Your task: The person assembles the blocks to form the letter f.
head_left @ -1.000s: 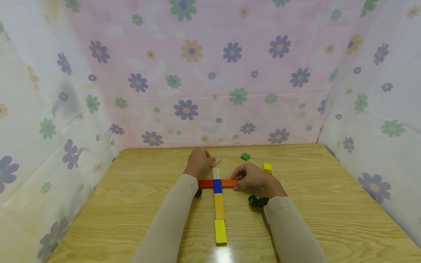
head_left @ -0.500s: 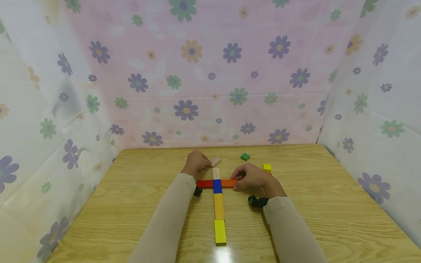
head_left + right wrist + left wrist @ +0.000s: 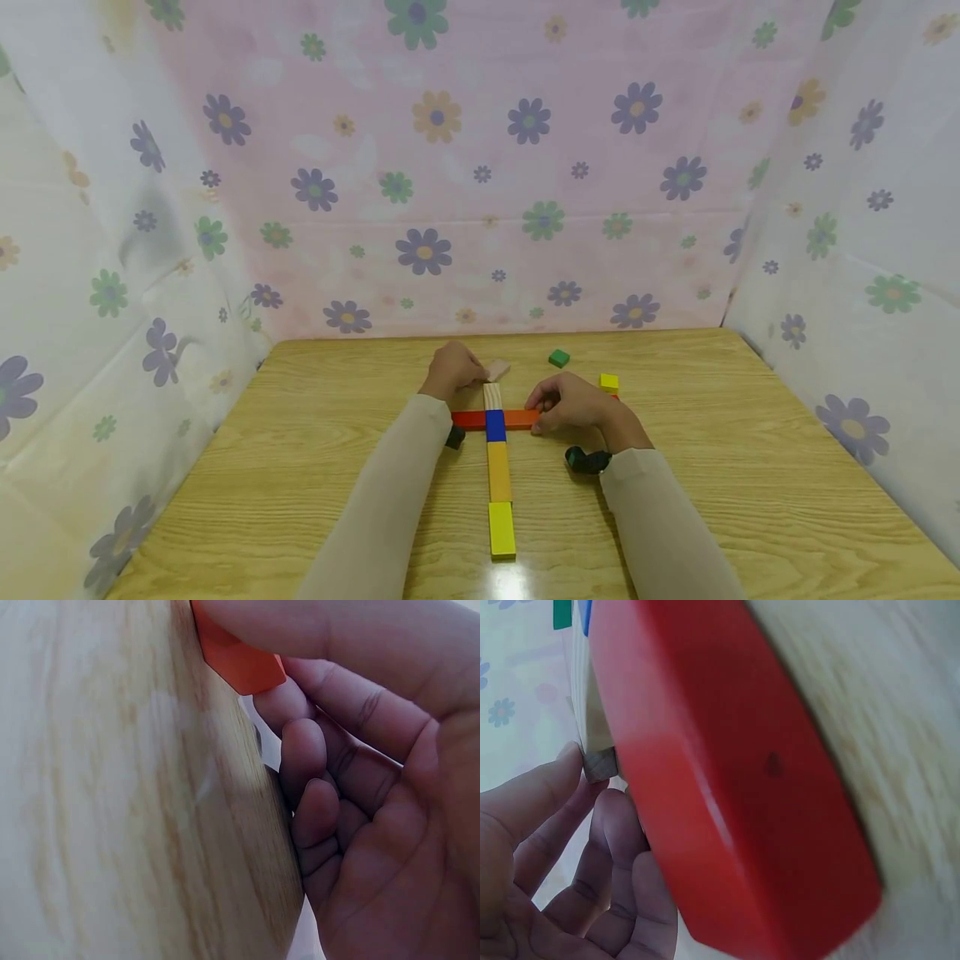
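My left hand (image 3: 454, 367) pinches the near end of a pale wooden block (image 3: 498, 368) between thumb and fingertips, just beyond a row of blocks. The block's grey end (image 3: 601, 764) shows in the left wrist view. In the row, a bare wood block (image 3: 492, 396) lies farthest, then a blue block (image 3: 496, 426), an amber block (image 3: 499, 472) and a yellow block (image 3: 502, 531). A red block (image 3: 469, 420) sticks out left of the blue one, an orange block (image 3: 519, 419) right of it. My right hand (image 3: 572, 406) pinches the orange block's outer end.
A green block (image 3: 558, 358) lies farther back. At the right, a small yellow block (image 3: 609, 382) lies with a red block (image 3: 617, 397) partly hidden behind my right hand. Flowered cloth (image 3: 487, 208) encloses the table's (image 3: 300, 467) back and sides.
My left hand first drew slightly left, then came back right with the pale wooden block, which now lies a little farther right. My right hand has stayed at the orange block.
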### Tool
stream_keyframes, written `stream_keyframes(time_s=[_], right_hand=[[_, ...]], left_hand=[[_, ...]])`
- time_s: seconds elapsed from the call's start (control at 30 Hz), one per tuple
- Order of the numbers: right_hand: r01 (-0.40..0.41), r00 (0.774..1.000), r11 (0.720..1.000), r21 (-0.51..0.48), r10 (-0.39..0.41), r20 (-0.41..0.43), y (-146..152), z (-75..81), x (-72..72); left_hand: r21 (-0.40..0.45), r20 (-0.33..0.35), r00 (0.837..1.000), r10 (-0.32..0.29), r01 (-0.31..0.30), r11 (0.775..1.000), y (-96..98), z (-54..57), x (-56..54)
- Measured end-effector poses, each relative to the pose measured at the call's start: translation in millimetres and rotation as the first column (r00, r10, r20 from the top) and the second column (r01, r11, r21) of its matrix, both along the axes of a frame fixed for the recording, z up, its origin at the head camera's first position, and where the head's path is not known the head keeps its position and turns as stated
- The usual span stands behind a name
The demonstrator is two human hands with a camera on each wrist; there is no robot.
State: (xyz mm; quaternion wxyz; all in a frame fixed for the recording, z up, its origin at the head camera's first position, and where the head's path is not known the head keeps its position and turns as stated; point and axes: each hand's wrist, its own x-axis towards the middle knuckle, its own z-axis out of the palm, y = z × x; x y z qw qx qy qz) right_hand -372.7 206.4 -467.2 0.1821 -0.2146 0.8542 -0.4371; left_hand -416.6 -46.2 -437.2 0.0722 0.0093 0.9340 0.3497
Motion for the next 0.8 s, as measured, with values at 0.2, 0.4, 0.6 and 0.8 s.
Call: stream_keyframes(time_s=[0.2, 0.4, 0.6, 0.8], right_hand=[[-0.009, 1.000, 1.000, -0.004, 0.008, -0.004, -0.7, 0.9, 1.8], [-0.005, 1.000, 1.000, 0.005, 0.005, -0.002, 0.1, 0.1, 1.0], [-0.007, 1.000, 1.000, -0.003, 0.007, -0.001, -0.4, 1.2, 1.6], [-0.013, 1.000, 1.000, -0.016, 0.013, 0.005, -0.2, 1.9, 2.0]], left_hand=[[-0.056, -0.020, 1.000, -0.014, 0.013, 0.998, 3.9, 2.5, 3.3], [-0.080, -0.033, 0.999, -0.015, 0.012, 0.997, 7.0, 5.7, 7.6], [-0.082, -0.033, 0.999, -0.012, 0.009, 0.997, 7.6, 6.1, 7.4], [-0.076, -0.039, 0.999, -0.005, 0.002, 0.997, 8.8, 5.5, 8.0]])
